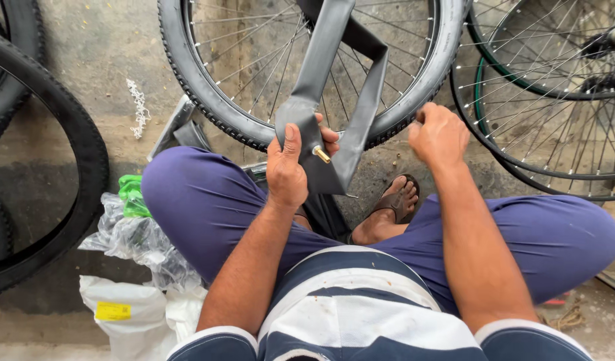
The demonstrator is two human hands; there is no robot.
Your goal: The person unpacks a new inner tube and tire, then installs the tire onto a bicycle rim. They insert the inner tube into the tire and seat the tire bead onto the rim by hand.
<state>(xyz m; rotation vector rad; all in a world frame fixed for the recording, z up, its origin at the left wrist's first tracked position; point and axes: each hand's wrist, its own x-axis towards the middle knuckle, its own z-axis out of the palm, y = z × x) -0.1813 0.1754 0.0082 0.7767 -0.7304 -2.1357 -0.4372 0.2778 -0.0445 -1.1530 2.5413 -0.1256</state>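
While left hand (285,175) fingers pinch the limp, floppy inner tube (317,80) beside its brass valve (321,154), right hand (439,136) fingers curl onto the tyre (414,87); grip near valve judged best.

Inner tube (334,100) hangs before the wheel (254,73); bags (137,267) lie left.

Head-worn view, steeply downward, close over lap

White sack (137,314) — small yellow label (113,311) — lower left.
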